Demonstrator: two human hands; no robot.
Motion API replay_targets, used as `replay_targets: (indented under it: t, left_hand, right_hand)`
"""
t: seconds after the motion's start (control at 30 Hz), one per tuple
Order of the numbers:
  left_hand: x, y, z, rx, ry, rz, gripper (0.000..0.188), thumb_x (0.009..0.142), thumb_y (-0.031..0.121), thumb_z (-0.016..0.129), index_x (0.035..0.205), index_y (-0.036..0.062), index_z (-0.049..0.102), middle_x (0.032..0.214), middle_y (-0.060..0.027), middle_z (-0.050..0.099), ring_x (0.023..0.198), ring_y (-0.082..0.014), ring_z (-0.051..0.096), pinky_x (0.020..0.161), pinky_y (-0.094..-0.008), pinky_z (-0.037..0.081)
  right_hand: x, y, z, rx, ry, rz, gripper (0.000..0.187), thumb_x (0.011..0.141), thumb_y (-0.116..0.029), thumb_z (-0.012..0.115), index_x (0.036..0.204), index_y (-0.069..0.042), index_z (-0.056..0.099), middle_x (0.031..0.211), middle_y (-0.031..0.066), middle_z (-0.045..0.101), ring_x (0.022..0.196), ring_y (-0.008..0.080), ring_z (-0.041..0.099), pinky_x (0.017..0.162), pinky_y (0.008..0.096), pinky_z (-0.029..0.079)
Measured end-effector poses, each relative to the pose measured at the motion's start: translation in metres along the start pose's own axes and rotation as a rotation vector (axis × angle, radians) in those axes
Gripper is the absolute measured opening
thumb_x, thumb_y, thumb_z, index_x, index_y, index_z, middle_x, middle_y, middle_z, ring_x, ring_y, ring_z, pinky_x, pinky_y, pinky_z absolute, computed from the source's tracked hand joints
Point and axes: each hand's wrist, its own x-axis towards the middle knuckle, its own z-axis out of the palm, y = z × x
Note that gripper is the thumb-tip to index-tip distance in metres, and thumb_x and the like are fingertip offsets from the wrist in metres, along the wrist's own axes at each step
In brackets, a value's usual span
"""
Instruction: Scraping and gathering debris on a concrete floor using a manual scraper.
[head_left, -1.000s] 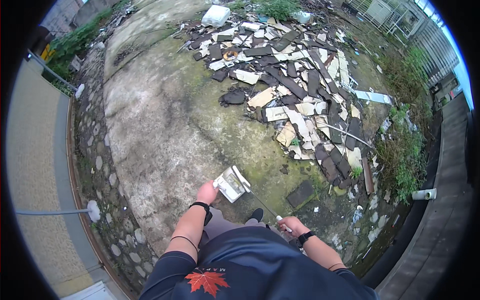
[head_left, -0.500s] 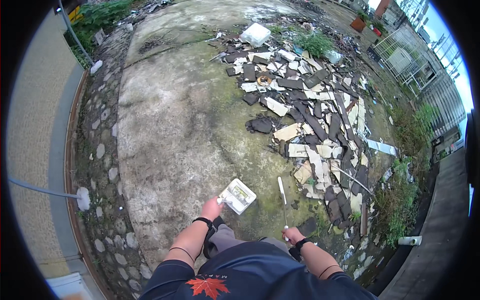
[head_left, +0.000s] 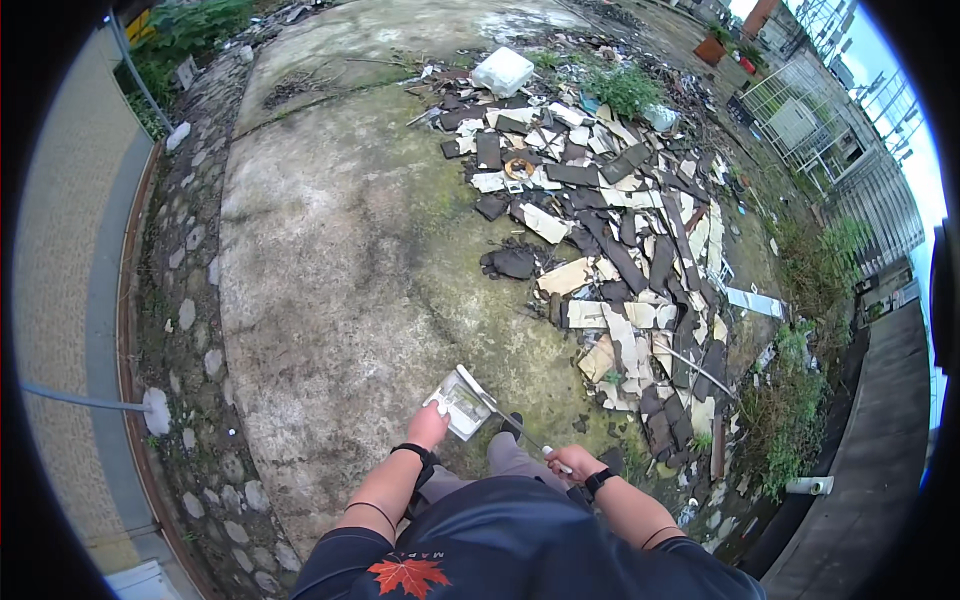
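My left hand [head_left: 428, 425] is closed on the near-left edge of a shallow white tray [head_left: 466, 432], held low in front of my legs. The inside of the tray looks smeared grey and white; its contents are too small to make out. In my right hand [head_left: 575, 463] is the white handle of a slim paint roller [head_left: 474, 385]. Its thin metal rod slants up and left, and the white roller head lies across the tray's upper right edge. Whether the head presses on the tray or hovers just over it, I cannot tell.
Weathered, mossy concrete [head_left: 320, 290] lies ahead. Broken dark and cream boards [head_left: 610, 250] cover the right side, with a white foam block [head_left: 502, 72] at their far end. A stony strip [head_left: 190, 300] and a wall base run along the left; weeds [head_left: 790, 420] grow at right.
The roller has swung left, from upright beside the tray to lying across it. My right hand moved left and slightly up; the tray tilted and shifted a little left.
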Motion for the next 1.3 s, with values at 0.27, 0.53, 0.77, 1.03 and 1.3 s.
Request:
replay_targets:
  t: [0.27,0.53,0.77,1.03,1.3]
  left_hand:
    - [0.029,0.069,-0.019,0.039,0.114,-0.011,0.031,0.079,0.028,0.063,0.101,0.007,0.061,0.094,-0.0192,0.065,0.089,-0.0371,0.061,0.076,-0.0465,0.049]
    - [0.068,0.136,-0.05,0.01,0.193,-0.027,0.033,0.078,0.029,0.065,0.098,0.0038,0.061,0.088,-0.0207,0.065,0.087,-0.0377,0.061,0.075,-0.0468,0.048]
    - [0.133,0.104,-0.089,-0.014,0.24,-0.056,0.032,0.079,0.029,0.065,0.099,0.0043,0.06,0.092,-0.0201,0.065,0.089,-0.0375,0.061,0.076,-0.0458,0.048]
    - [0.214,0.032,-0.138,0.004,0.162,-0.024,0.029,0.081,0.028,0.063,0.098,0.0061,0.058,0.09,-0.0188,0.065,0.089,-0.0375,0.061,0.076,-0.0471,0.048]
    - [0.262,-0.03,-0.211,-0.049,0.146,0.016,0.029,0.081,0.027,0.063,0.097,0.0047,0.055,0.089,-0.0199,0.064,0.086,-0.0385,0.06,0.073,-0.049,0.048]
  right_hand:
    - [-0.004,-0.045,-0.126,0.022,0.008,-0.048,0.013,0.091,-0.017,0.051,0.081,-0.009,0.049,0.061,-0.002,0.052,0.044,0.0078,0.047,0.038,0.0253,0.033]
    - [0.043,-0.104,-0.181,-0.017,0.113,-0.128,0.023,0.09,-0.015,0.047,0.068,-0.008,0.051,0.051,0.0036,0.051,0.04,0.0136,0.046,0.035,0.0279,0.031]
    - [0.075,-0.151,-0.125,-0.072,0.144,-0.094,0.023,0.086,-0.013,0.052,0.064,-0.006,0.054,0.055,0.0054,0.054,0.04,0.0169,0.048,0.035,0.0313,0.032]
    - [0.078,-0.259,0.031,-0.78,0.039,-0.16,0.018,0.085,-0.013,0.057,0.071,-0.003,0.058,0.056,0.0033,0.054,0.043,0.011,0.047,0.039,0.0274,0.036]
    - [0.066,-0.331,0.115,-0.279,-0.032,0.03,0.013,0.086,-0.014,0.055,0.077,-0.004,0.053,0.056,-0.001,0.051,0.044,0.0087,0.048,0.038,0.0263,0.036]
